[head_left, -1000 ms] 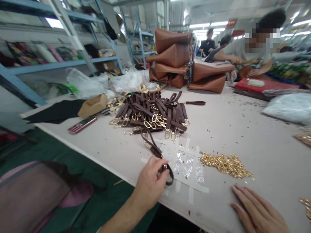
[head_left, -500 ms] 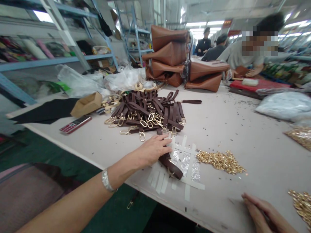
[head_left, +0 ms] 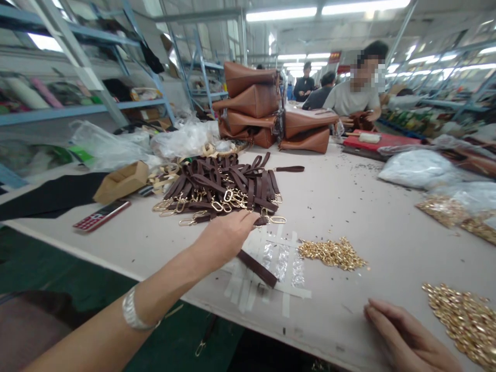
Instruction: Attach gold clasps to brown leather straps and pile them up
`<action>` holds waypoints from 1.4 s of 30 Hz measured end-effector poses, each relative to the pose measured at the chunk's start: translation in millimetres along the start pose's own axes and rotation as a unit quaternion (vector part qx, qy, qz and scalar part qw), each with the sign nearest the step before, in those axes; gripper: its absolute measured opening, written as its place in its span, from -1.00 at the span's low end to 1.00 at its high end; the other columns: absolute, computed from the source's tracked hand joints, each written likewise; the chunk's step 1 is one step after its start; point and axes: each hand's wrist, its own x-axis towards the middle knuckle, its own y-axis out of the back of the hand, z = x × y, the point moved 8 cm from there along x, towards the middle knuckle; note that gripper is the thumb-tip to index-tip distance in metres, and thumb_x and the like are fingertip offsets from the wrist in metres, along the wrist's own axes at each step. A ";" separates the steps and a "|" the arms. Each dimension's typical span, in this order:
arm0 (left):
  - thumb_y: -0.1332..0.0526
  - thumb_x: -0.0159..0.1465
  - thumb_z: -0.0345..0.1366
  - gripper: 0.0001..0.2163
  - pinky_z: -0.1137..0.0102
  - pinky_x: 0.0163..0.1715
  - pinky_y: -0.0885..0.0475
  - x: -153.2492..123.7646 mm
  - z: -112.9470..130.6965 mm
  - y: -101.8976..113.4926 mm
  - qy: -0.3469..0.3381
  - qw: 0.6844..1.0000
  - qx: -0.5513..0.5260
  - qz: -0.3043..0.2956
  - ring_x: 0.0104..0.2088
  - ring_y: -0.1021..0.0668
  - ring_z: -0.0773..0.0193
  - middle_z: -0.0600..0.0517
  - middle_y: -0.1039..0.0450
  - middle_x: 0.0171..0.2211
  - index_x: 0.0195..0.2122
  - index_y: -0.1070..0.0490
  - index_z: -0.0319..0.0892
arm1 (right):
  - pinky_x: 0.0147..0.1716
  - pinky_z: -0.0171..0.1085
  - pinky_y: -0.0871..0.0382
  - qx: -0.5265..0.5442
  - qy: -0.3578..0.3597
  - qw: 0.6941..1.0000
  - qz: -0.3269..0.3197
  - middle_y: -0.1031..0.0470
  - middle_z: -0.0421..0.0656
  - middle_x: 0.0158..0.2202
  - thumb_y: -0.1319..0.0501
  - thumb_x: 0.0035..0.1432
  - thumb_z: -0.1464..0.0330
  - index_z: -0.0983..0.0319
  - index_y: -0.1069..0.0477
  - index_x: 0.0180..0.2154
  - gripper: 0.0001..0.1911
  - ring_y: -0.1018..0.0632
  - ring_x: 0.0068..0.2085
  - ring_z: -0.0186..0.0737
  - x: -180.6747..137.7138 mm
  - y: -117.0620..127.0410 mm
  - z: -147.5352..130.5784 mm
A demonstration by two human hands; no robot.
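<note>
My left hand [head_left: 225, 235] reaches forward across the table, fingers stretched flat, its tips at the near edge of a heap of dark brown straps with gold clasps [head_left: 220, 188]. One dark brown strap [head_left: 256, 267] lies under and just behind this hand, over strips of white tape [head_left: 271, 263] stuck to the table. My right hand [head_left: 406, 338] rests flat at the table's near right edge, fingers together and extended, holding nothing. A small pile of gold metal pieces [head_left: 333, 253] lies between the two hands.
Stacked tan leather bags [head_left: 267, 106] stand at the back. A red phone [head_left: 101, 215], a cardboard box [head_left: 122, 181] and plastic bags [head_left: 414, 168] lie around. More gold hardware [head_left: 463, 320] sits at right. Other people work at the far end. Shelving lines the left.
My left hand has let go of the strap's end and slid forward to the strap heap, leaving the strap lying on the tape. My right hand stayed at the near edge.
</note>
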 end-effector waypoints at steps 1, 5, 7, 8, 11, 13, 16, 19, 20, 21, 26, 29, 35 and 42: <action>0.02 0.37 -0.48 -0.67 0.28 -0.17 -0.48 -3.4 7.2 -0.7 0.027 0.997 -0.072 -0.008 -0.20 -0.57 0.17 -0.12 -0.55 -0.14 0.10 -0.37 -0.22 | -0.43 -0.36 -0.58 0.037 -0.037 0.999 -0.013 -0.66 -0.11 -0.41 -0.39 -0.12 0.04 0.20 -0.62 -0.38 -0.62 -0.66 -0.37 -0.06 -1.9 -4.1 1.0; -0.01 0.41 -0.25 -0.70 0.52 -0.55 -0.36 -29.0 43.9 -44.4 0.227 0.825 -0.506 -0.107 -0.49 -0.52 0.38 -0.04 -0.59 -0.20 0.08 -0.42 -0.13 | -0.39 -0.34 -0.53 0.205 -0.117 0.966 -0.102 -0.58 -0.14 -0.51 -0.41 -0.01 0.10 0.23 -0.57 -0.36 -0.67 -0.60 -0.42 -0.18 -17.8 -31.2 -13.7; -0.09 0.38 -0.22 -0.70 0.57 -0.62 -0.26 -42.8 73.4 -68.6 0.283 0.703 -0.637 -0.140 -0.58 -0.44 0.47 -0.06 -0.59 -0.20 0.07 -0.43 -0.15 | -0.37 -0.33 -0.49 0.268 -0.130 0.944 -0.145 -0.56 -0.17 -0.51 -0.41 0.04 0.16 0.22 -0.56 -0.35 -0.74 -0.57 -0.43 -0.24 -26.4 -43.5 -27.4; -0.12 0.36 -0.22 -0.71 0.59 -0.63 -0.25 -48.4 87.6 -78.4 0.299 0.648 -0.685 -0.148 -0.60 -0.41 0.49 -0.07 -0.58 -0.20 0.05 -0.44 -0.17 | -0.37 -0.33 -0.47 0.296 -0.136 0.932 -0.161 -0.56 -0.18 -0.51 -0.41 0.06 0.18 0.21 -0.55 -0.35 -0.77 -0.55 -0.43 -0.26 -30.0 -48.4 -33.8; -0.19 0.33 -0.23 -0.75 0.60 -0.65 -0.24 -60.2 123.3 -100.8 0.323 0.501 -0.786 -0.162 -0.60 -0.41 0.50 -0.06 -0.55 -0.27 -0.07 -0.51 -0.23 | -0.34 -0.32 -0.45 0.359 -0.159 0.898 -0.201 -0.57 -0.21 -0.48 -0.41 0.09 0.23 0.19 -0.55 -0.34 -0.83 -0.55 -0.42 -0.30 -37.9 -58.5 -46.9; -0.22 0.31 -0.23 -0.78 0.61 -0.64 -0.27 -63.1 140.1 -108.7 0.319 0.439 -0.823 -0.169 -0.57 -0.42 0.48 -0.03 -0.50 -0.35 -0.16 -0.55 -0.27 | -0.32 -0.33 -0.46 0.381 -0.165 0.883 -0.218 -0.57 -0.23 -0.46 -0.40 0.10 0.26 0.18 -0.55 -0.34 -0.86 -0.56 -0.41 -0.32 -40.8 -61.1 -51.3; -0.29 0.27 -0.27 -0.80 0.61 -0.54 -0.37 -60.9 152.1 -111.2 0.299 0.413 -0.846 -0.159 -0.48 -0.46 0.45 0.00 -0.45 -0.37 -0.17 -0.56 -0.31 | -0.32 -0.32 -0.49 0.393 -0.169 0.875 -0.225 -0.58 -0.24 -0.46 -0.41 0.10 0.28 0.17 -0.55 -0.34 -0.88 -0.56 -0.41 -0.32 -43.6 -60.5 -52.4; -0.26 0.30 -0.26 -0.80 0.62 -0.51 -0.41 -58.4 154.6 -112.6 0.300 0.429 -0.839 -0.149 -0.47 -0.47 0.45 -0.03 -0.48 -0.36 -0.24 -0.57 -0.32 | -0.36 -0.31 -0.52 0.400 -0.173 0.873 -0.219 -0.59 -0.23 -0.45 -0.41 0.10 0.29 0.17 -0.55 -0.34 -0.89 -0.56 -0.42 -0.32 -45.9 -58.0 -51.8; -0.24 0.32 -0.24 -0.78 0.62 -0.52 -0.41 -58.0 155.4 -113.5 0.302 0.433 -0.836 -0.152 -0.48 -0.47 0.45 -0.04 -0.49 -0.37 -0.26 -0.56 -0.31 | -0.37 -0.32 -0.52 0.397 -0.175 0.874 -0.220 -0.59 -0.22 -0.45 -0.41 0.10 0.28 0.18 -0.56 -0.34 -0.88 -0.56 -0.43 -0.33 -46.7 -57.5 -51.4; -0.23 0.33 -0.22 -0.78 0.63 -0.54 -0.41 -58.0 156.3 -114.6 0.305 0.433 -0.834 -0.155 -0.48 -0.47 0.45 -0.03 -0.50 -0.37 -0.25 -0.56 -0.29 | -0.38 -0.33 -0.52 0.393 -0.178 0.874 -0.221 -0.58 -0.22 -0.47 -0.41 0.09 0.28 0.19 -0.56 -0.35 -0.87 -0.56 -0.44 -0.33 -47.4 -57.2 -50.8; -0.27 0.30 -0.20 -0.72 0.62 -0.56 -0.40 -59.7 158.7 -119.5 0.320 0.436 -0.823 -0.174 -0.50 -0.47 0.46 0.03 -0.51 -0.39 0.01 -0.52 -0.16 | -0.38 -0.36 -0.51 0.376 -0.177 0.880 -0.231 -0.59 -0.20 -0.47 -0.42 0.09 0.27 0.22 -0.57 -0.35 -0.84 -0.56 -0.44 -0.35 -47.3 -56.1 -49.0; -0.26 0.30 -0.17 -0.67 0.63 -0.57 -0.38 -61.0 159.6 -119.8 0.321 0.458 -0.807 -0.191 -0.53 -0.45 0.47 0.05 -0.49 -0.45 0.06 -0.49 -0.14 | -0.36 -0.33 -0.52 0.367 -0.182 0.880 -0.242 -0.60 -0.17 -0.46 -0.41 0.09 0.25 0.24 -0.57 -0.36 -0.82 -0.58 -0.43 -0.32 -46.3 -57.6 -49.5; -0.20 0.33 -0.09 -0.59 0.61 -0.57 -0.29 -62.8 157.3 -119.2 0.313 0.537 -0.754 -0.215 -0.54 -0.43 0.44 0.09 -0.44 -0.51 0.16 -0.42 -0.08 | -0.35 -0.29 -0.56 0.357 -0.205 0.878 -0.244 -0.61 -0.18 -0.47 -0.44 0.04 0.24 0.25 -0.57 -0.37 -0.79 -0.61 -0.44 -0.29 -46.4 -59.0 -49.3; -0.11 0.38 -0.08 -0.59 0.54 -0.52 -0.27 -64.2 153.7 -117.3 0.277 0.647 -0.677 -0.216 -0.50 -0.39 0.40 0.13 -0.39 -0.51 0.22 -0.36 -0.02 | -0.32 -0.32 -0.52 0.388 -0.179 0.872 -0.237 -0.60 -0.20 -0.44 -0.40 0.11 0.30 0.24 -0.42 -0.35 -0.80 -0.60 -0.40 -0.32 -47.4 -60.4 -48.5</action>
